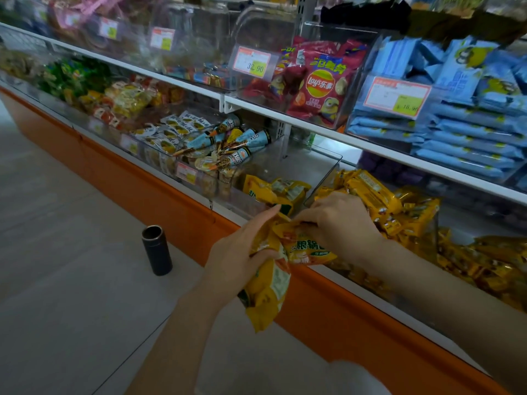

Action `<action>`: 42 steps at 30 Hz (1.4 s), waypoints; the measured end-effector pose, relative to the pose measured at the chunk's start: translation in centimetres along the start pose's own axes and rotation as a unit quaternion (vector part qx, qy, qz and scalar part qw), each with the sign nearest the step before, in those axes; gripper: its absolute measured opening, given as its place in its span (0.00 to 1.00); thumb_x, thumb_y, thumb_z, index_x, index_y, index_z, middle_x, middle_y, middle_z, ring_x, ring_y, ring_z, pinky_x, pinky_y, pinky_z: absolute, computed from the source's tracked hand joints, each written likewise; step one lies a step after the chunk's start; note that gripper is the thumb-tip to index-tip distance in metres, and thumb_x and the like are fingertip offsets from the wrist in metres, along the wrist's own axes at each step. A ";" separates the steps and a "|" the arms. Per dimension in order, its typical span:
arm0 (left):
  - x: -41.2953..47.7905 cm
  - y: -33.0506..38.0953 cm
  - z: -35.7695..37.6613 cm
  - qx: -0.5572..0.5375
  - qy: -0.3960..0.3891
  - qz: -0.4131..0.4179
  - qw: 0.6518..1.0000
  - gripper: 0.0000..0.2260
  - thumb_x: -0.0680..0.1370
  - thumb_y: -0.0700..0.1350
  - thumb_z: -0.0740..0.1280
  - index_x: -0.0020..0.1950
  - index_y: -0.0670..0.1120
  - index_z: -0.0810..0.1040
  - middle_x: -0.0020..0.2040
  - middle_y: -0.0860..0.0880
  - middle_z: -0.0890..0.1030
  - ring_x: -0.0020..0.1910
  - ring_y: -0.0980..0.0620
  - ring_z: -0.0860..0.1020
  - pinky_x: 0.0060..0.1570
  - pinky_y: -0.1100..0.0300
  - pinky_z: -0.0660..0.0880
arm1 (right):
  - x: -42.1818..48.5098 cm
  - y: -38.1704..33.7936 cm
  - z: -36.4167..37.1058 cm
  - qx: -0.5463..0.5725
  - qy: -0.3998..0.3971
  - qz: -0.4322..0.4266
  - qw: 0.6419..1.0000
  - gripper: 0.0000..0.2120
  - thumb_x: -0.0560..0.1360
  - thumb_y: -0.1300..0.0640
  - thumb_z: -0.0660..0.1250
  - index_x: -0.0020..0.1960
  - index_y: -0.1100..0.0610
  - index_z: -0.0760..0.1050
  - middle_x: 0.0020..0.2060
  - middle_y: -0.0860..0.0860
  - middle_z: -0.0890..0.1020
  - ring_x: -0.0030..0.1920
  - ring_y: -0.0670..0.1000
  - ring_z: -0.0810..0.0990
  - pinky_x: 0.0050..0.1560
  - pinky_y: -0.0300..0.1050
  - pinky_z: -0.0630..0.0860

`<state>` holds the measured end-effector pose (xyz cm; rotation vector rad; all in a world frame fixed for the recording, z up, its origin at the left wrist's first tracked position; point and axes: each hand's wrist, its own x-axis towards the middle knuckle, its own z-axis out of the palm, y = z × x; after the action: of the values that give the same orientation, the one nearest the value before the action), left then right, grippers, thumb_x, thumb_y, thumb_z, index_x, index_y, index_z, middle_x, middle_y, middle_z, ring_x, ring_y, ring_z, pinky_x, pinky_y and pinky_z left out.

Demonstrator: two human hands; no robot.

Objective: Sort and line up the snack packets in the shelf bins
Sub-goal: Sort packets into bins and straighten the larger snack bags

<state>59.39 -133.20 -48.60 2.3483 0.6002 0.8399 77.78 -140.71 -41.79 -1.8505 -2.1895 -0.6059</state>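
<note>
Upper-left shelf stock: blurred; packet kinds cannot be made out.
Forearms: both are cut off by the lower frame edge.
White price tags [251,62]: four are counted on the upper bin fronts; only "32.90" can be read.
Heap of yellow packets [385,201]: piled in the lower shelf beside the right wrist; partly covered, so the number cannot be told.
Left hand [239,252]: one; fingers are curled round a bunch of yellow packets, thumb pressed on the front, forefinger stretched upward.
Right hand [339,223]: one; fingers are bent down and pinching the top edge of the crosswise packet; the fingertips are hidden by foil.
Held packets: two can be told apart; any others in the bunch cannot be counted. They are held before the orange shelf base [342,315], just in front of the lower bins.
Hanging yellow foil packet [265,297]: long axis near upright, lower end towards the floor.
Crosswise yellow foil packet [308,249]: long axis left to right, printed face towards the camera.
Black cylindrical flask [156,249]: one, upright on the grey floor [71,252], near the base and well left of the hands.
</note>
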 end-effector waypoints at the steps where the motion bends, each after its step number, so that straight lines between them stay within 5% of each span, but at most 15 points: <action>1: 0.1 0.2 0.0 -0.017 0.021 -0.007 1.000 0.26 0.75 0.54 0.68 0.71 0.62 0.64 0.61 0.70 0.70 0.55 0.62 0.73 0.47 0.70 0.71 | 0.1 -0.1 -0.4 0.001 -0.006 -0.004 1.000 0.06 0.65 0.50 0.71 0.39 0.50 0.84 0.26 0.49 0.80 0.28 0.51 0.80 0.29 0.43 0.77; 6: 0.5 0.9 0.6 -0.023 0.081 0.005 0.996 0.09 0.73 0.50 0.70 0.52 0.52 0.77 0.58 0.64 0.76 0.55 0.64 0.74 0.46 0.70 0.71 | 0.3 -0.4 -0.6 -0.021 -0.006 -0.070 0.997 0.03 0.65 0.53 0.73 0.37 0.51 0.84 0.23 0.50 0.77 0.25 0.53 0.77 0.27 0.42 0.74; 12: 0.6 1.2 1.1 -0.068 0.131 -0.011 0.989 0.06 0.71 0.50 0.68 0.41 0.48 0.80 0.43 0.61 0.81 0.44 0.61 0.78 0.40 0.58 0.75 | -0.3 -0.9 -0.6 0.006 0.044 -0.084 0.995 0.06 0.66 0.52 0.69 0.39 0.51 0.84 0.26 0.49 0.80 0.28 0.51 0.78 0.32 0.41 0.75; 14: 0.6 1.4 0.8 -0.079 0.134 -0.019 0.988 0.06 0.71 0.51 0.68 0.41 0.49 0.80 0.42 0.59 0.82 0.42 0.60 0.79 0.40 0.55 0.75 | -0.9 -1.1 -1.0 0.097 0.081 -0.037 0.991 0.10 0.66 0.52 0.73 0.47 0.50 0.83 0.35 0.47 0.83 0.37 0.49 0.82 0.39 0.41 0.76; 17: 0.6 1.4 0.1 -0.096 0.148 -0.031 0.984 0.05 0.71 0.50 0.68 0.40 0.49 0.80 0.41 0.58 0.82 0.43 0.59 0.79 0.40 0.56 0.74 | -2.1 -0.6 -1.4 0.324 -0.025 0.105 0.940 0.33 0.64 0.43 0.74 0.66 0.39 0.66 0.61 0.43 0.76 0.62 0.44 0.74 0.60 0.47 0.75; 20: 0.5 1.0 -0.5 -0.127 0.153 -0.043 0.979 0.07 0.72 0.43 0.72 0.38 0.54 0.78 0.41 0.61 0.82 0.44 0.61 0.79 0.43 0.59 0.75 | -3.7 0.4 -0.8 0.330 -0.112 0.164 0.923 0.44 0.58 0.35 0.72 0.68 0.32 0.53 0.68 0.43 0.67 0.68 0.45 0.67 0.65 0.51 0.72; 24: 0.3 1.5 -1.0 -0.138 0.170 -0.051 0.974 0.12 0.71 0.40 0.73 0.40 0.58 0.78 0.44 0.66 0.81 0.49 0.66 0.78 0.48 0.65 0.75 | -3.7 -0.1 -0.7 0.297 -0.049 0.151 0.942 0.35 0.59 0.33 0.70 0.62 0.35 0.61 0.58 0.34 0.71 0.60 0.43 0.73 0.60 0.51 0.74; 27: 0.0 2.0 -1.6 -0.147 0.217 -0.072 0.962 0.16 0.72 0.42 0.72 0.54 0.61 0.77 0.52 0.69 0.76 0.54 0.65 0.75 0.54 0.57 0.75 | -2.9 -0.9 -0.6 0.319 0.035 0.194 0.927 0.31 0.60 0.33 0.69 0.60 0.41 0.66 0.51 0.31 0.72 0.53 0.38 0.74 0.54 0.40 0.75; 30: -0.1 2.2 -2.0 -0.186 0.274 -0.134 0.934 0.24 0.71 0.44 0.73 0.65 0.59 0.72 0.57 0.69 0.72 0.61 0.57 0.74 0.57 0.49 0.76 | -1.9 -1.4 0.4 0.340 0.121 0.289 0.887 0.25 0.66 0.45 0.74 0.58 0.50 0.69 0.46 0.35 0.75 0.44 0.35 0.75 0.44 0.31 0.74; 32: 0.1 2.2 -2.2 -0.210 0.317 -0.169 0.909 0.28 0.71 0.43 0.74 0.68 0.56 0.70 0.56 0.68 0.71 0.59 0.60 0.74 0.55 0.55 0.76 | -1.2 -1.4 0.8 0.409 0.148 0.363 0.824 0.21 0.68 0.51 0.75 0.57 0.54 0.71 0.46 0.41 0.79 0.44 0.38 0.78 0.43 0.34 0.77; 35: 0.2 2.3 -2.9 -0.262 0.367 -0.203 0.869 0.32 0.70 0.40 0.75 0.70 0.54 0.67 0.58 0.61 0.72 0.49 0.66 0.76 0.42 0.70 0.76 | -0.9 -0.7 0.6 0.526 0.154 0.415 0.726 0.12 0.69 0.55 0.74 0.51 0.50 0.76 0.48 0.49 0.83 0.47 0.50 0.83 0.47 0.49 0.81; 38: 0.4 2.1 -3.4 -0.347 0.390 -0.214 0.826 0.33 0.69 0.38 0.75 0.71 0.52 0.67 0.54 0.64 0.74 0.43 0.68 0.78 0.35 0.70 0.77 | -1.5 -0.7 0.3 0.582 0.104 0.397 0.702 0.10 0.70 0.58 0.73 0.48 0.49 0.76 0.44 0.47 0.83 0.41 0.46 0.84 0.39 0.40 0.81; 42: 0.6 1.9 -3.0 -0.387 0.371 -0.238 0.810 0.19 0.69 0.43 0.76 0.58 0.53 0.77 0.49 0.60 0.80 0.46 0.61 0.81 0.43 0.59 0.81 | -1.9 -1.9 0.8 0.590 0.056 0.384 0.708 0.13 0.70 0.58 0.73 0.49 0.46 0.73 0.43 0.43 0.83 0.40 0.43 0.84 0.36 0.36 0.79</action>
<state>58.20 -133.21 -45.24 1.0150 0.8820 1.4123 76.39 -142.28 -43.56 -1.5425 -0.9404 0.7019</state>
